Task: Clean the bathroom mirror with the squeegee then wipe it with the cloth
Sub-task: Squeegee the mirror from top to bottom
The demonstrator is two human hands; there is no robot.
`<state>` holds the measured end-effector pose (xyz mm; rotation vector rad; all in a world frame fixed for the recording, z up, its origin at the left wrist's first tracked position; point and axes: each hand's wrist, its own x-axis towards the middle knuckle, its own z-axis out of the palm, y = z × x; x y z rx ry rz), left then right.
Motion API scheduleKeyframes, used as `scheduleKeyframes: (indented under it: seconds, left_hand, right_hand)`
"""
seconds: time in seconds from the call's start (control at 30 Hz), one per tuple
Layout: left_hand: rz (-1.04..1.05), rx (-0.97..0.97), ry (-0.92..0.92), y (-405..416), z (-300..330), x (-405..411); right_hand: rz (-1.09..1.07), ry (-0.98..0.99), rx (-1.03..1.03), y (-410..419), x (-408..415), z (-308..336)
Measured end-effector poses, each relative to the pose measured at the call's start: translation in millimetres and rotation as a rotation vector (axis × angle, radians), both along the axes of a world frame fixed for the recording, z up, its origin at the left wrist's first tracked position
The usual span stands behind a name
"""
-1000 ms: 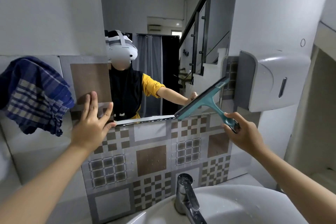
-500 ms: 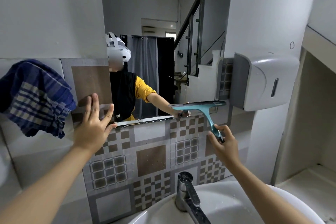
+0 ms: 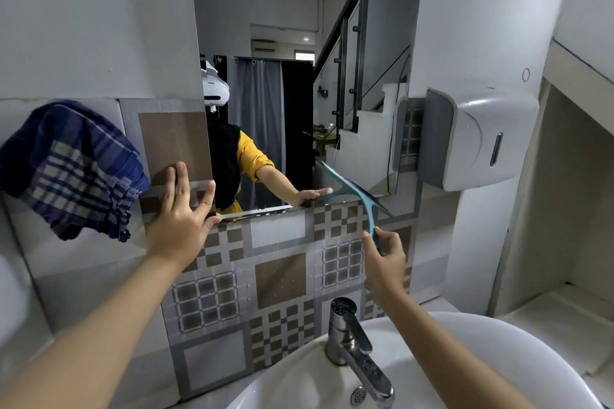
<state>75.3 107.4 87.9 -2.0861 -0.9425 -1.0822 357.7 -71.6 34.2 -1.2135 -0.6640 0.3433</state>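
The mirror [image 3: 292,10] hangs on the wall above the patterned tiles. My right hand [image 3: 385,259] grips the handle of a teal squeegee [image 3: 362,196], whose blade lies tilted across the mirror's lower right corner and bottom edge. My left hand [image 3: 181,219] presses flat, fingers spread, on the tiled wall at the mirror's lower left corner. A blue checked cloth [image 3: 73,169] hangs on the wall to the left of that hand.
A white basin [image 3: 498,359] with a chrome tap [image 3: 355,352] sits below the tiles. A white and grey dispenser [image 3: 478,139] is fixed to the wall right of the mirror. A recessed shelf [image 3: 564,309] opens at the far right.
My right hand has drawn the squeegee down the mirror's right side to its bottom edge, and the blade now tilts the other way. My left hand has stayed on the wall.
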Motion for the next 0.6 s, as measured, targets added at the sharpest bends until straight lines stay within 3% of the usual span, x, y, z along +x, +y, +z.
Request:
scheduleKeyframes:
  seconds: [0.3,0.6]
  left_hand:
    - [0.018,-0.016,-0.006,1.4,-1.3,0.4]
    - [0.034,-0.01,0.013,2.2,0.1,0.1]
  right_hand:
    - [0.0,0.333,-0.027,14.2,-43.0,15.2]
    - [0.01,0.41,0.002,21.2,-94.2,19.4]
